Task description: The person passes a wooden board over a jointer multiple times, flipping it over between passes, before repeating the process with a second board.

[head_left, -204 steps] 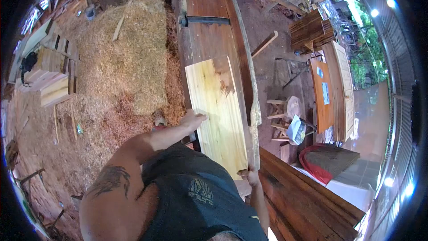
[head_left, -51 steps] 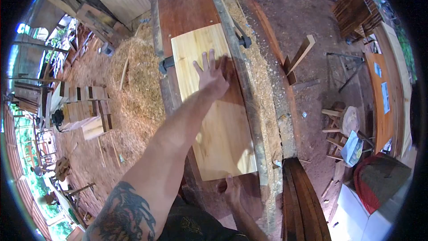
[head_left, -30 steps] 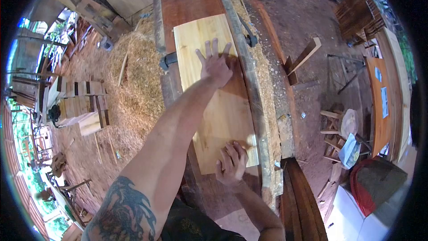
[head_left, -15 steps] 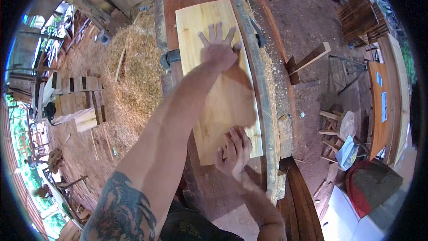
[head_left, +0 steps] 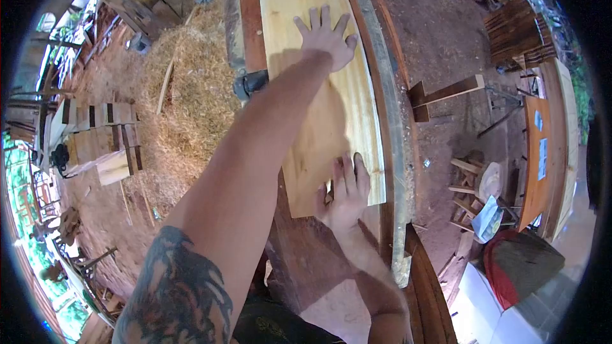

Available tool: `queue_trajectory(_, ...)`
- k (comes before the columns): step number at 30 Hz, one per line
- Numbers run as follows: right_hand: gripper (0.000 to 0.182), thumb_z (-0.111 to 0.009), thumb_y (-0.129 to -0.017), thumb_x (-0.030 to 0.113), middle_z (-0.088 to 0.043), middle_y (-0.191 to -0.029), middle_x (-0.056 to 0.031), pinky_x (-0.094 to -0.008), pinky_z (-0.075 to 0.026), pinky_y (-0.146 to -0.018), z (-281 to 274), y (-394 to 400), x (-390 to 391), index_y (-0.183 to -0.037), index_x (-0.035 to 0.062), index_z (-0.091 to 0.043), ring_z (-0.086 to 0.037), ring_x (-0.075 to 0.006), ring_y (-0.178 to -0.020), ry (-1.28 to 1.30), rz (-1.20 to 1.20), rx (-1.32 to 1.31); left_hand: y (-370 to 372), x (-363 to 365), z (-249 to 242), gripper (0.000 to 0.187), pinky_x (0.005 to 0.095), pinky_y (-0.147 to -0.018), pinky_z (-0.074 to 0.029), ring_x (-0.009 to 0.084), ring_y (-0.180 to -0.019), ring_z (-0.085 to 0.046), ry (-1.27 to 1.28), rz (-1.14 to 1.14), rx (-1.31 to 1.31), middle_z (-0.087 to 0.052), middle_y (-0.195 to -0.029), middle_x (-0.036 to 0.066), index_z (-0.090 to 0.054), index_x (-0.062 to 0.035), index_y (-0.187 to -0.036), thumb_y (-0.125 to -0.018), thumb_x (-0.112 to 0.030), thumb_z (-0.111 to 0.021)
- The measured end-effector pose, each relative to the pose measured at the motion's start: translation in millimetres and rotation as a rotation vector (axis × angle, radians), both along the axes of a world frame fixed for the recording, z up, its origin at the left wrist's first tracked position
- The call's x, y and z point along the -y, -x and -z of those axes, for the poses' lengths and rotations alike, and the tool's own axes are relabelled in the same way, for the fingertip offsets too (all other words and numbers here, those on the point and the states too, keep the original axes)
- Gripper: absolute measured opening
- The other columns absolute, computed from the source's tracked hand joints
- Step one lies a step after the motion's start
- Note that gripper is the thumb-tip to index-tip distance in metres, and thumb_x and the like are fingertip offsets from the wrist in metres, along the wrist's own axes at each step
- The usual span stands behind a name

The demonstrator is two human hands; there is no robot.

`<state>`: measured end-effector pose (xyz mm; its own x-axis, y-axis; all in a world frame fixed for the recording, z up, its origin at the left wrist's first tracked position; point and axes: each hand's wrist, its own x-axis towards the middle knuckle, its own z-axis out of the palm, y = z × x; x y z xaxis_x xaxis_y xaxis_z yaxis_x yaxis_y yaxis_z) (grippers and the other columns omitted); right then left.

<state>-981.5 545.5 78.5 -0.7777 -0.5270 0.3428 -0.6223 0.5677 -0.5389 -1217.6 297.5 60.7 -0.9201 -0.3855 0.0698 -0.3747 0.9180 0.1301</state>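
A pale wooden board (head_left: 325, 111) lies flat, lengthwise, on a long reddish-brown bed (head_left: 296, 251). My left hand (head_left: 324, 41) rests palm down near the board's far end, fingers spread. The tattooed left arm crosses over the board's left edge and hides part of it. At the near end, my right hand (head_left: 344, 197) touches the board with its fingers stretched forward and its thumb apart. Along the board's right side runs a long greyish rail (head_left: 390, 111). A dark block-shaped fitting (head_left: 250, 84) sticks out at the bed's left side, close to my left forearm.
Wood shavings (head_left: 185, 89) are heaped on the ground to the left, with stacked timber blocks (head_left: 105, 134) beyond them. On the right stand an upright plank piece (head_left: 452, 91), a wooden stool (head_left: 489, 180) and an orange-brown panel (head_left: 534, 153).
The board has slid forward along the bed, past the dark fitting. Both hands have moved forward with it, still on its surface. The camera view has shifted slightly.
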Motion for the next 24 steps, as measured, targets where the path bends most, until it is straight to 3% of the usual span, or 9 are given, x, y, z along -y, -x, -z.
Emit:
queue_trajectory(13,0.049,-0.072,-0.089,0.029,-0.063,-0.143,-0.023,-0.057,-0.043,-0.109,-3.1,55.3,67.3,-0.128,-0.0015,-0.07,-0.055,-0.0464,-0.135,-0.072,0.096,-0.071,55.6,57.4,8.5,0.067,0.0793,-0.12,-0.01,0.0464,-0.158,-0.016,0.028,0.03,-0.096,-0.024,-0.171,0.021,-0.034,-0.0232,-0.165,-0.106,-0.054,-0.035)
queue_trajectory(24,0.044,-0.074,-0.086,0.03,-0.069,-0.134,-0.0188,-0.0528,-0.048,-0.106,9.9,102.3,115.8,-0.12,0.0021,-0.074,-0.062,-0.0421,-0.129,-0.082,0.156,-0.191,104.9,103.0,16.2,0.069,0.0788,-0.12,-0.011,0.0453,-0.157,-0.019,0.063,0.032,-0.093,-0.025,-0.171,0.02,-0.035,-0.0221,-0.166,-0.106,-0.057,-0.035)
